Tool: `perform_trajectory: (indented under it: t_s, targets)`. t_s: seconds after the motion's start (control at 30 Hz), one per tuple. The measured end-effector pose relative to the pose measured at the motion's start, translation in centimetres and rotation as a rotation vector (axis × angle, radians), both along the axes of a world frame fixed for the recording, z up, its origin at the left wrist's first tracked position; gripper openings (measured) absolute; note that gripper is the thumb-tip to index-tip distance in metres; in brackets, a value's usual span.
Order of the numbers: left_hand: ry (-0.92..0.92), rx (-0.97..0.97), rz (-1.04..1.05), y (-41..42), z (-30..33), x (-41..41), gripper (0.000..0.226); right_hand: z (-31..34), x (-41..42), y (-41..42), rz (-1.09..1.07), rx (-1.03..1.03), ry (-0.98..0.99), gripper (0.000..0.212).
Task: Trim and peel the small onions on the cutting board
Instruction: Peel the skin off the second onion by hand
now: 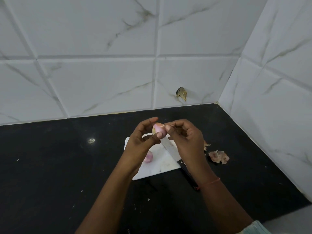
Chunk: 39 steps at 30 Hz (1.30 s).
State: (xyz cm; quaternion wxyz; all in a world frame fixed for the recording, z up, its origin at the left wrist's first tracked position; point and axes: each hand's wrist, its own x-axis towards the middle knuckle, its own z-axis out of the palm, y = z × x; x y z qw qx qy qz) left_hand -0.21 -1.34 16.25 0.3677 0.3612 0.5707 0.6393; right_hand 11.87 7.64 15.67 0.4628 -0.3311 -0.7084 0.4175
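While both hands meet above the far end of the white cutting board (162, 164), the left hand (141, 141) holds a small onion (158, 130) between curled fingers and thumb, well clear of the board. That onion looks pale pink and glossy, with a yellowish patch at its left end and a thin strip of skin lifting off at the top right. The right hand (184, 135) pinches that strip between thumb and forefinger, its other fingers curled in. A second small onion (148, 157), pinkish purple, lies on the board's left part, half hidden by the left wrist. A knife (175, 154) rests across the board; its pale blade runs under the right hand and its dark handle passes beneath the right forearm, so much of it is covered. Papery peels (218, 156) lie on the black countertop (50, 166) to the right of the board, one scrap partly behind the right hand.
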Motion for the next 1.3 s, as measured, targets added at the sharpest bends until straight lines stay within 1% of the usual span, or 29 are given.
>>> perform_trajectory:
  t_s: [0.13,0.2,0.27,0.37,0.43,0.5,0.57,0.6,0.67,0.73,0.87,1.0,1.1,1.2,1.3]
  targets:
    - [-0.003,-0.025,-0.008,0.1,-0.3,-0.3,0.043,0.2,0.0,0.2,0.024,-0.159,0.155,0.004]
    - [-0.016,-0.020,-0.008,0.3,-0.6,-0.2,0.041,0.3,0.1,0.3,0.027,-0.169,0.160,0.003]
    - [-0.026,0.001,-0.016,0.5,-0.8,-0.1,0.035,0.3,0.0,0.2,0.019,-0.158,0.139,0.004]
    - [-0.104,0.025,-0.043,0.6,-1.0,-0.1,0.032,0.4,0.1,0.3,0.005,-0.177,0.155,0.005]
    - [-0.144,0.014,-0.043,0.6,-1.0,-0.1,0.036,0.5,0.1,0.3,0.006,-0.213,0.178,0.009]
    - [-0.131,-0.002,-0.034,0.6,-1.1,-0.2,0.037,0.7,0.1,0.2,0.004,-0.265,0.196,0.010]
    - [-0.124,-0.007,-0.022,0.8,-1.4,-0.4,0.037,0.8,0.1,0.2,-0.002,-0.333,0.223,0.009]
    - [-0.143,-0.006,-0.018,0.9,-1.5,-0.5,0.042,0.8,0.1,0.1,-0.004,-0.360,0.234,0.007]
    - [-0.191,0.005,-0.024,1.0,-1.6,-0.6,0.052,0.8,0.1,0.1,0.004,-0.376,0.240,0.005]
    - [-0.212,-0.004,-0.037,1.1,-1.7,-0.6,0.051,0.8,0.0,0.0,0.019,-0.372,0.240,0.005]
    - [-0.134,-0.066,-0.079,0.8,-1.4,-0.6,0.040,0.7,-0.3,0.0,0.033,-0.332,0.213,0.006]
    - [-0.005,-0.116,-0.125,0.3,-0.8,-0.8,0.042,0.9,-0.2,0.0,0.031,-0.367,0.201,0.005]
    - [0.069,-0.120,-0.143,0.2,-0.8,-0.9,0.042,1.2,-0.1,-0.1,0.027,-0.407,0.206,0.015]
    - [0.072,-0.108,-0.116,0.3,-1.3,-1.0,0.050,1.4,-0.1,0.0,0.056,-0.519,0.226,0.017]
    - [0.010,-0.070,-0.126,0.5,-1.6,-1.1,0.060,1.5,-0.3,0.1,0.142,-0.660,0.335,0.018]
